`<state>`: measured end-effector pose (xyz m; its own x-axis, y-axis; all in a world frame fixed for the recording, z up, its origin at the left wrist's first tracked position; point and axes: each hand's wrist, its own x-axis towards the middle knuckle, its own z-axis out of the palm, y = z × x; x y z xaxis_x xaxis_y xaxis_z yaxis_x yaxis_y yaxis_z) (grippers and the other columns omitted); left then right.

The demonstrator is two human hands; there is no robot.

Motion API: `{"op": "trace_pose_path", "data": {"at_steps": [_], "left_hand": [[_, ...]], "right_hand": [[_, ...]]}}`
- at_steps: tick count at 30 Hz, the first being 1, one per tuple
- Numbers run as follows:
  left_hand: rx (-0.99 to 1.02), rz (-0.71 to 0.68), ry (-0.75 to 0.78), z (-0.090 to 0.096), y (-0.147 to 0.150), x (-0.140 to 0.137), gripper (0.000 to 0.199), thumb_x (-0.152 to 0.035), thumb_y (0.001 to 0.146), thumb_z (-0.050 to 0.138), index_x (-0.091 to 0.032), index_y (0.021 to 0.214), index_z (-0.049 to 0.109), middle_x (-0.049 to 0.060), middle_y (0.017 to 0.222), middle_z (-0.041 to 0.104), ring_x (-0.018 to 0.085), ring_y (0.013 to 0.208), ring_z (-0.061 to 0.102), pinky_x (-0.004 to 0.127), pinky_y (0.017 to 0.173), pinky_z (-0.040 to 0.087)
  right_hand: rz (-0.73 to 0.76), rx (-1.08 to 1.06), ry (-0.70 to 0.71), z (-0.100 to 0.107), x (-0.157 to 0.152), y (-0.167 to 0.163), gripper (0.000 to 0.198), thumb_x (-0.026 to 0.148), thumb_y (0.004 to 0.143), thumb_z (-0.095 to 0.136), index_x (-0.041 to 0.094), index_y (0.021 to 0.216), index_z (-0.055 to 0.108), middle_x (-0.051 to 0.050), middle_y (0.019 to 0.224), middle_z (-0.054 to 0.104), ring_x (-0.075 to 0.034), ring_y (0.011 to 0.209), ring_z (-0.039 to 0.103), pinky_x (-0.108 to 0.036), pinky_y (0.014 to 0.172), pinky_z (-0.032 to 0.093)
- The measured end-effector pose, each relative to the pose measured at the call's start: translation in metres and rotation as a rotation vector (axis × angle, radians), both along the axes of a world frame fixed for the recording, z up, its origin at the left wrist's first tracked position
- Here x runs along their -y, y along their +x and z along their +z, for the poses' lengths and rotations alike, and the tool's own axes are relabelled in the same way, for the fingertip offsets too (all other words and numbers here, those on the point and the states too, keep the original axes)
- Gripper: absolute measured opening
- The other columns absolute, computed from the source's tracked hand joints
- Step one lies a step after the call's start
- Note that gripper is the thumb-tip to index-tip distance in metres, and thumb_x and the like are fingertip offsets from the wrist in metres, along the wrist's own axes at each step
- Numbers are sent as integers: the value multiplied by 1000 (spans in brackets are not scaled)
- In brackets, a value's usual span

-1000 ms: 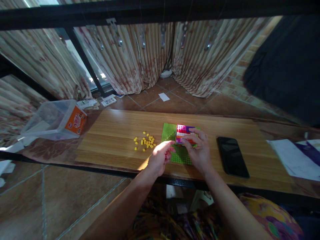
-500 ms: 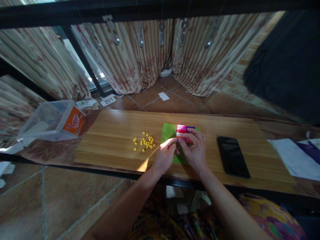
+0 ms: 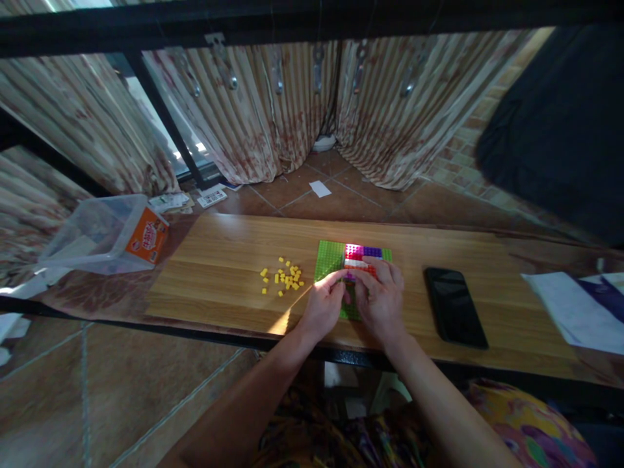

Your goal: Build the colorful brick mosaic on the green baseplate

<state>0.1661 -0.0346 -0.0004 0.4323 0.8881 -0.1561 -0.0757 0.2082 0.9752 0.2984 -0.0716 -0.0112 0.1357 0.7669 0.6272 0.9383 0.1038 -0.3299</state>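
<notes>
A green studded baseplate (image 3: 327, 255) lies on the wooden board, partly covered by my hands. Coloured toy bricks (image 3: 355, 251) in pink, purple, white and red-orange stand in a block on its far right part. My left hand (image 3: 324, 304) is over the near left of the plate, thumb and forefinger pinched close to the bricks' near edge. Beside it, my right hand (image 3: 383, 302) bends over the near right side, its fingers curled at the bricks and its fingertips almost meeting the left ones. Whatever sits between the fingertips is too small and covered to make out.
Several loose yellow bricks (image 3: 288, 279) are scattered left of the plate. A black phone (image 3: 454, 307) lies to the right on the wooden board (image 3: 214, 260). A clear plastic bin (image 3: 104, 227) with an orange label stands far left; papers (image 3: 570, 309) lie far right.
My right hand has shifted slightly down and its fingers have drawn in, uncovering more of the purple and white bricks. The left hand has stayed almost in place.
</notes>
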Motion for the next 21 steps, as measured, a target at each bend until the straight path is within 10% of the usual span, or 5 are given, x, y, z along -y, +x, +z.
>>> {"op": "trace_pose_path", "data": {"at_steps": [8, 13, 21], "left_hand": [[34, 22, -117, 11, 0, 2, 28, -21, 78, 56, -19, 103, 68, -2, 57, 56, 8, 47, 39, 21, 46, 28], [316, 25, -496, 23, -10, 1, 25, -32, 84, 53, -13, 97, 63, -1, 61, 54, 2, 39, 28, 15, 36, 17], [613, 33, -827, 31, -25, -5, 42, -43, 92, 36, -7, 95, 59, 12, 80, 65, 15, 71, 64, 27, 68, 53]], "right_hand": [[-14, 0, -36, -1, 2, -4, 24, 18, 84, 53, 26, 100, 68, -7, 115, 57, -27, 107, 46, -44, 90, 38], [-33, 6, -45, 1, 2, -2, 21, 22, 86, 52, 26, 98, 68, -7, 118, 56, -27, 107, 46, -44, 89, 38], [245, -105, 67, 22, 16, -13, 23, 19, 86, 54, 25, 106, 64, -7, 116, 58, -23, 106, 52, -43, 91, 44]]}}
